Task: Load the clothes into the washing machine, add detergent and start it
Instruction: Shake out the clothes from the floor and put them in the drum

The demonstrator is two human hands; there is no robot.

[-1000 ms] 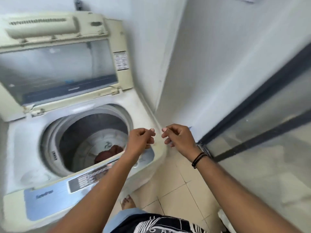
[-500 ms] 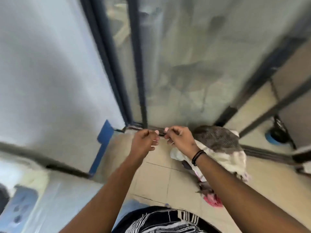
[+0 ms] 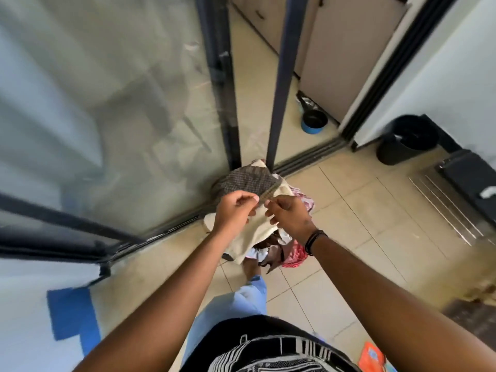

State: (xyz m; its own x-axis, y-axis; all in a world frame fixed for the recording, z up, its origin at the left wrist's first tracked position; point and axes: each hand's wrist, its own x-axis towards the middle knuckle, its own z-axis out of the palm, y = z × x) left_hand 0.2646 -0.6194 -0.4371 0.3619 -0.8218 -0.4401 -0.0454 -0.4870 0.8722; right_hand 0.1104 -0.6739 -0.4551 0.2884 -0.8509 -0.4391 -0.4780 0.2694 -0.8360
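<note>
A pile of clothes lies on the tiled floor by the sliding door track: a brown patterned cloth on top, a cream one under it, a red and white one at the right. My left hand and my right hand hover close together above the pile, fingers curled, thumbs against forefingers. I see nothing held between them. An orange packet, perhaps detergent, lies on the floor at the bottom right. The washing machine is out of view.
A glass sliding door with dark frames fills the left. A black bin stands at the right wall, a blue bowl beyond the track. Blue tape marks the lower left.
My view has swung right, away from the open washing machine and onto the clothes pile on the floor. Both hands stayed together in front of me, fingers curled the same way.
</note>
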